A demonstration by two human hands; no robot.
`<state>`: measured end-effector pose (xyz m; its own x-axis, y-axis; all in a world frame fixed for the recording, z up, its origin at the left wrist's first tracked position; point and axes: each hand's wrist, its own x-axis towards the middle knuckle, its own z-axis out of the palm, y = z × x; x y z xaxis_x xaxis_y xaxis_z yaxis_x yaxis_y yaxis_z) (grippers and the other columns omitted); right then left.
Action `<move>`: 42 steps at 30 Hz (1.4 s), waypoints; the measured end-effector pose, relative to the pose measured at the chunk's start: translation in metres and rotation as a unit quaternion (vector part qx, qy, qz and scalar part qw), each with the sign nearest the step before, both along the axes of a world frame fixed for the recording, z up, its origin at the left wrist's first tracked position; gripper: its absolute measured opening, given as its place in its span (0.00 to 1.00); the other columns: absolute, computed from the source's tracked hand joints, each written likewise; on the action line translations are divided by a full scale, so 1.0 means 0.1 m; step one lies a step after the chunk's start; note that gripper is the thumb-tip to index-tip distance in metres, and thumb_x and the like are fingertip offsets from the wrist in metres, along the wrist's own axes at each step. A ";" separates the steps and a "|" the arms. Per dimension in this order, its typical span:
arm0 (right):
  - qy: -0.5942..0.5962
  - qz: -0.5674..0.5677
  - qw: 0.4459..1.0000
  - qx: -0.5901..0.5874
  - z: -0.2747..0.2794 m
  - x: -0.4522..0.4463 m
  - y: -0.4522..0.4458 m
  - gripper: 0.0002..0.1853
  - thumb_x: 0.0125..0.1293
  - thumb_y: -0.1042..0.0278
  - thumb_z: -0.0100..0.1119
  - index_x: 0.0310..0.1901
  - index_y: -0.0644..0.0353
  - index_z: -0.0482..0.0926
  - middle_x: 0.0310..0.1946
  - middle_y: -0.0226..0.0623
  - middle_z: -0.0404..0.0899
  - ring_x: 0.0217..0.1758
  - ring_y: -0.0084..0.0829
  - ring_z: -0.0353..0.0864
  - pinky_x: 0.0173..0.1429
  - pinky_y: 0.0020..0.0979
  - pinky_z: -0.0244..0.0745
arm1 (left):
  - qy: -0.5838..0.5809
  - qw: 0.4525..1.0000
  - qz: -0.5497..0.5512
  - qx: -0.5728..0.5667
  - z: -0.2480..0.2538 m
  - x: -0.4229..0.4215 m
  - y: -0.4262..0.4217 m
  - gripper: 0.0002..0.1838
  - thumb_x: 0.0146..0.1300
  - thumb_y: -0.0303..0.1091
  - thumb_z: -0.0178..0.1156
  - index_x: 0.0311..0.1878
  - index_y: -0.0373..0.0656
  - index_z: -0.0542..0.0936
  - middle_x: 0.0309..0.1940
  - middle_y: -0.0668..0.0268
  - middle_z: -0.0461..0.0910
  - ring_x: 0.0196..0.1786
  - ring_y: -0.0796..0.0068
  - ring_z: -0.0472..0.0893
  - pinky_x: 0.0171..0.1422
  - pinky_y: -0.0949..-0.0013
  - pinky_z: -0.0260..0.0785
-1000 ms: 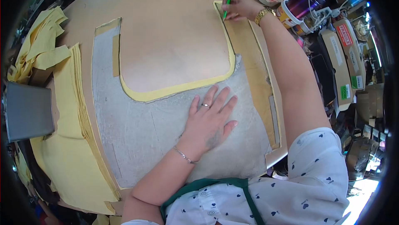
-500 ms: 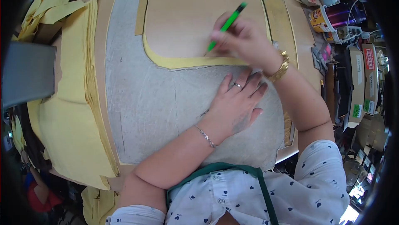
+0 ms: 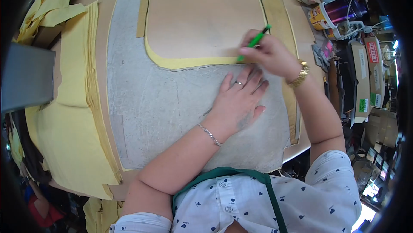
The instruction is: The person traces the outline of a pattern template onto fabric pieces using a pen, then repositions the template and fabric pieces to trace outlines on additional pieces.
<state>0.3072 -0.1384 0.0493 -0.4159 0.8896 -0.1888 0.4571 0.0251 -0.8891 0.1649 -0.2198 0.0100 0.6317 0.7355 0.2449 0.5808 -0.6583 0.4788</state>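
Note:
My left hand lies flat, fingers spread, on a worn grey template with a U-shaped cutout. In my right hand is a green pen, gripped between thumb and fingers and slanting up to the right. Its lower end is close to the template's upper edge, just above my left fingertips; whether it touches is hard to tell. Beneath the template is yellow fabric, showing as a curved band along the cutout and a thin rim around the outside. Brown tape strips cover parts of the template's arms.
A tall stack of yellow fabric lies at the left beside a grey box-like object. On the right are a tub, a purple bottle, cables and cardboard boxes. At lower left, part of another person shows.
My right hand has moved right with the pen along the yellow band, toward my left fingertips. The left hand stays flat on the template. The whole view has shifted slightly left.

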 end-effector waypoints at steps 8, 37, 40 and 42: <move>-0.122 -0.130 0.984 -0.015 0.14 0.84 0.98 0.12 0.61 0.62 0.53 0.41 0.59 0.69 0.31 0.28 0.74 0.34 0.19 0.76 0.34 0.20 0.71 | 0.032 0.999 -0.002 -0.014 0.08 0.02 -0.01 0.26 0.52 0.49 0.52 0.56 0.54 0.67 0.60 0.70 0.59 0.64 0.69 0.56 0.62 0.52 0.48; -0.125 -0.386 0.870 0.279 -0.24 1.19 1.76 0.14 0.59 0.58 0.52 0.35 0.62 0.70 0.32 0.53 0.75 0.38 0.47 0.75 0.44 0.39 0.69 | 0.108 0.989 0.067 0.075 -0.10 1.08 1.64 0.36 0.49 0.62 0.51 0.59 0.55 0.63 0.63 0.66 0.56 0.65 0.55 0.52 0.61 0.38 0.43; -0.093 -0.360 0.874 0.314 -0.37 1.06 1.83 0.13 0.58 0.58 0.53 0.33 0.62 0.70 0.29 0.52 0.75 0.36 0.49 0.74 0.41 0.40 0.68 | 0.116 0.989 0.065 0.062 -0.08 1.09 1.63 0.39 0.46 0.64 0.52 0.59 0.53 0.64 0.63 0.66 0.56 0.66 0.56 0.51 0.62 0.39 0.41; -0.082 -0.348 0.886 0.295 -0.35 1.11 1.84 0.13 0.58 0.59 0.53 0.35 0.61 0.71 0.29 0.52 0.75 0.36 0.50 0.75 0.40 0.41 0.69 | 0.114 0.990 0.064 0.055 -0.04 1.09 1.63 0.40 0.45 0.65 0.53 0.60 0.52 0.64 0.63 0.66 0.55 0.66 0.57 0.49 0.63 0.39 0.39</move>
